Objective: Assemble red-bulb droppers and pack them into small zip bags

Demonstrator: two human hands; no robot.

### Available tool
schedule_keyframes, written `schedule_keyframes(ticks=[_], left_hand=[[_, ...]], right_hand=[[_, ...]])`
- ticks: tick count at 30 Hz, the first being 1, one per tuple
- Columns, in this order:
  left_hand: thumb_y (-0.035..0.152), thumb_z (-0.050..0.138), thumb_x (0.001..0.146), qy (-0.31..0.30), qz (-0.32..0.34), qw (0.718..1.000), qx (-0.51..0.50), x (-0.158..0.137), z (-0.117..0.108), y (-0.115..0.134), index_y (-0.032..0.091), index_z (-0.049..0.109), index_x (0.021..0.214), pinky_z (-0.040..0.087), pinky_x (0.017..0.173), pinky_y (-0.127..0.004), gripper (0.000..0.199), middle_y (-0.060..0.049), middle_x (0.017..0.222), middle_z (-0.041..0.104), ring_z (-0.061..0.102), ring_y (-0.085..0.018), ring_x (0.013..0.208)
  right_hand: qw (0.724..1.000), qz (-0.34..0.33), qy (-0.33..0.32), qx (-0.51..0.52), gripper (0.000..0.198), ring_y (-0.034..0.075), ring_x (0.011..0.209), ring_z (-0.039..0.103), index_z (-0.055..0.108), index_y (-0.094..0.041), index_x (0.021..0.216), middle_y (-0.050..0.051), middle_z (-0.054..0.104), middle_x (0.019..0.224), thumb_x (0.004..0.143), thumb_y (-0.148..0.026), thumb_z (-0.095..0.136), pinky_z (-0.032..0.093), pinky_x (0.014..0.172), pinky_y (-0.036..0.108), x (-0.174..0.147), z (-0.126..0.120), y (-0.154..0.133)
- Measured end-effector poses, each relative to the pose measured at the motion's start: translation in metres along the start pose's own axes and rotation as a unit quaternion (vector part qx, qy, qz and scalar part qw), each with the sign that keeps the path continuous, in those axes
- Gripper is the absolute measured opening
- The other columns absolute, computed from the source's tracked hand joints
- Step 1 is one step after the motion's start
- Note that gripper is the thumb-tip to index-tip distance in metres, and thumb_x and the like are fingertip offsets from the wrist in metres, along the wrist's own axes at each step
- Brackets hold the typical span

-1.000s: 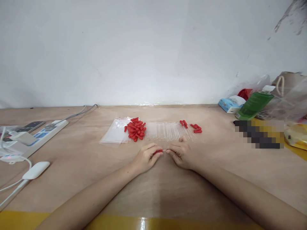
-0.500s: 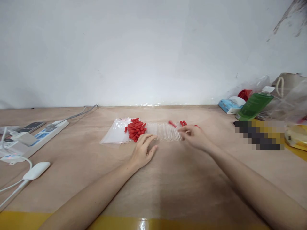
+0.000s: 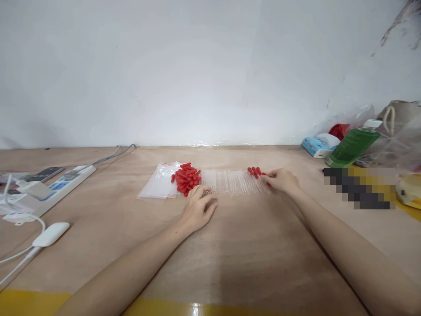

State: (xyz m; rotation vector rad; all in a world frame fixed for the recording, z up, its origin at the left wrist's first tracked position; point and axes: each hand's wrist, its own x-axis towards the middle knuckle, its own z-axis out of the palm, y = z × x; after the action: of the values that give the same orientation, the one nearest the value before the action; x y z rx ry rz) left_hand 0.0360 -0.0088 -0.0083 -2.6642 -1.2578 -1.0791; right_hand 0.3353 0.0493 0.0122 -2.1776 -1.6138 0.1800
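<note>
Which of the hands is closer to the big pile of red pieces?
Left. The left hand is at the near right edge of the pile of red pieces; the right hand is farther right, beyond the clear tubes.

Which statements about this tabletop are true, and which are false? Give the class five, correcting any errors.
1. The heap of red bulbs lies between the plastic bags and the clear tubes. True.
2. The left hand grips the green bottle. False: the left hand is beside the heap; the green bottle is far to its right.
3. The right hand is near the right end of the tube row. True.
4. The power strip is right of the tubes. False: the power strip is left.
5. The tissue pack is partly blue. True.
</note>
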Motion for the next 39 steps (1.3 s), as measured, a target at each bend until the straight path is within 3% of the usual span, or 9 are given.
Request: schedule_keyframes(ticks=[4,8,12,17,22,30,39], left_hand=[[0.022,0.055,0.078,-0.002,-0.008,1.000,0.013,0.000,0.000,0.001,0.022,0.063,0.090,0.036,0.086,-0.040,0.015,-0.007,0.103,0.052,0.045,-0.023,0.102],[0.025,0.056,0.077,0.018,-0.050,0.997,0.059,0.000,0.000,0.002,0.023,0.064,0.088,0.034,0.083,-0.040,0.013,-0.006,0.101,0.054,0.045,-0.023,0.098],[0.029,0.056,0.077,0.041,-0.080,0.988,0.125,0.006,-0.004,-0.003,0.021,0.064,0.084,0.033,0.077,-0.040,0.013,-0.007,0.096,0.055,0.046,-0.024,0.092],[0.031,0.054,0.077,0.035,-0.081,0.978,0.189,0.033,-0.007,-0.008,0.019,0.064,0.079,0.031,0.078,-0.043,0.016,-0.009,0.099,0.054,0.043,-0.027,0.096],[0.035,0.056,0.074,0.005,-0.125,0.970,0.207,0.065,0.007,-0.006,0.017,0.065,0.073,0.029,0.081,-0.044,0.020,-0.012,0.105,0.051,0.040,-0.030,0.101],[0.028,0.051,0.071,-0.066,-0.209,0.948,0.232,0.085,0.028,0.000,0.013,0.066,0.086,0.023,0.085,-0.044,0.026,-0.016,0.114,0.045,0.033,-0.034,0.107],[0.025,0.053,0.070,-0.113,-0.271,0.911,0.290,0.100,0.037,0.010,0.011,0.067,0.087,0.024,0.082,-0.045,0.026,-0.019,0.104,0.050,0.037,-0.036,0.101]], right_hand=[[0.999,0.003,0.035,-0.006,0.023,0.023,0.078,0.058,0.068,-0.024,0.080,0.005,0.066,0.081,0.072,-0.039,0.053,0.037,0.065,0.033,0.007,0.001,0.009],[0.998,-0.037,0.051,-0.031,0.021,0.022,0.079,0.056,0.069,-0.025,0.083,0.006,0.064,0.084,0.071,-0.034,0.055,0.036,0.063,0.030,0.010,0.006,0.015],[0.993,-0.067,0.075,-0.061,0.020,0.021,0.077,0.055,0.070,-0.024,0.079,0.007,0.062,0.083,0.071,-0.034,0.054,0.036,0.064,0.031,0.009,0.012,0.015],[0.993,-0.058,0.092,-0.048,0.020,0.022,0.076,0.056,0.067,-0.020,0.070,0.008,0.062,0.082,0.071,-0.032,0.052,0.035,0.062,0.031,0.010,0.018,0.014],[0.992,-0.046,0.119,-0.009,0.022,0.021,0.075,0.055,0.064,-0.018,0.065,0.008,0.062,0.079,0.073,-0.032,0.048,0.036,0.062,0.030,0.009,0.023,0.015],[0.973,-0.041,0.221,0.059,0.021,0.024,0.080,0.053,0.061,-0.016,0.073,0.010,0.062,0.080,0.074,-0.030,0.045,0.035,0.070,0.034,0.002,0.023,0.011],[0.967,-0.072,0.230,0.087,0.022,0.024,0.086,0.051,0.057,-0.017,0.082,0.008,0.063,0.084,0.078,-0.032,0.041,0.026,0.082,0.040,-0.009,0.028,0.005]])
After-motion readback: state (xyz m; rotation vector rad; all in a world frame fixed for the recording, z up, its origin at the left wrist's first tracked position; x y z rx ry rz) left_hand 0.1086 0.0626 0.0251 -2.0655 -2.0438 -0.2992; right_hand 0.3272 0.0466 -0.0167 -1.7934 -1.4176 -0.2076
